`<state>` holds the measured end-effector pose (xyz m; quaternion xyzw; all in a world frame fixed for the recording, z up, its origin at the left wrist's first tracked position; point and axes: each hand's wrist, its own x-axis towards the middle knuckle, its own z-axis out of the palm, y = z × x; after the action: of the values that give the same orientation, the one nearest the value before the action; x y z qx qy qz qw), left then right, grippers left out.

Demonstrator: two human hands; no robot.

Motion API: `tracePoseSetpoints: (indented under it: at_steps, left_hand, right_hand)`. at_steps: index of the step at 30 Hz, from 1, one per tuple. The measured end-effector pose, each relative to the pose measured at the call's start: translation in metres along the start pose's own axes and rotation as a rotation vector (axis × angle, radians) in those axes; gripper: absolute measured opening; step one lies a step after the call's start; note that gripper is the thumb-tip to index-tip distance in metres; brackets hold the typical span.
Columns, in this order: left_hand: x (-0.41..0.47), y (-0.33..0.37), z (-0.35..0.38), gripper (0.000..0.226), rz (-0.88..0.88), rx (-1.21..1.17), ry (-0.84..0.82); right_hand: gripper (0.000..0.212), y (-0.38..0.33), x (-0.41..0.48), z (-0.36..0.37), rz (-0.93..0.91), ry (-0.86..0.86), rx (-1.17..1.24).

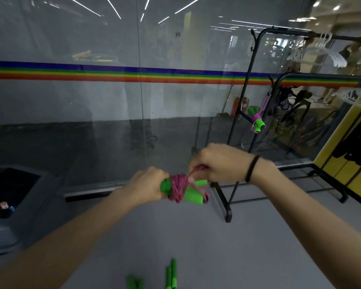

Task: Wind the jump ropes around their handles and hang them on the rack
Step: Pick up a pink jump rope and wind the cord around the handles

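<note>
**A:** Where are the bright green foam handles?

**B:** In front of us, at the middle of our view. Their long axis lies across us, left to right. Our left hand is curled round their left end, and the pink braided rope is wound round their middle.

**A:** And our right hand?

**B:** It pinches the rope's last loop, just above the handles' right end.

**A:** Which way is the black metal rack?

**B:** Ahead and to our right, nearer our right hand and well apart from what we hold. One wound green-and-pink bundle hangs on it. We judge the loop needs securing first, and then we carry the handles rightward. Spare green handles lie on the grey floor below.
</note>
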<state>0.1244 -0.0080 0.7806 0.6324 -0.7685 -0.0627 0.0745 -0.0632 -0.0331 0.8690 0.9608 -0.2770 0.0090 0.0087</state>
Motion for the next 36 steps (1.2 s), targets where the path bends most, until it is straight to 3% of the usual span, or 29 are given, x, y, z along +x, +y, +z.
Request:
tracePoseSetpoints:
  at_steps: [3,6,9,10,13,16,19,24,30,36]
  left_hand:
    - [-0.004,0.008,-0.004,0.020,0.279,-0.131,-0.147]
    - [-0.005,0.012,-0.003,0.020,0.371,-0.328,-0.097]
    - [-0.007,0.018,-0.003,0.029,0.277,-0.900,0.051]
    - [-0.006,0.020,-0.003,0.031,0.219,-1.023,0.106]
    - [-0.001,0.027,-0.005,0.026,0.027,-1.210,0.188]
    - [0.007,0.016,-0.006,0.012,-0.113,-1.306,0.244]
    - [0.013,-0.002,-0.004,0.021,-0.237,-1.190,0.248]
    - [0.021,-0.009,-0.003,0.031,-0.314,-0.722,0.322]
    - [0.025,0.003,0.000,0.042,-0.322,-0.216,0.319]
    - [0.033,0.013,0.004,0.037,-0.294,-0.126,0.224]
  right_hand:
    - [0.019,0.018,0.012,-0.005,-0.015,0.026,0.251]
    - [0.020,0.034,0.018,0.013,0.041,0.060,0.608]
    - [0.067,0.031,0.011,0.021,0.110,0.205,0.955]
    - [0.070,0.034,0.011,0.030,0.160,0.222,0.999]
    - [0.030,0.030,0.019,0.050,0.300,0.178,0.865]
    - [0.037,0.035,0.020,0.068,0.360,0.152,0.741]
    - [0.036,0.034,0.014,0.067,0.342,0.148,0.585]
    - [0.029,0.023,0.011,0.061,0.357,-0.019,0.259]
    - [0.026,-0.002,0.001,0.042,0.211,0.024,-0.272]
    - [0.022,-0.012,-0.004,0.014,0.045,0.086,-0.437]
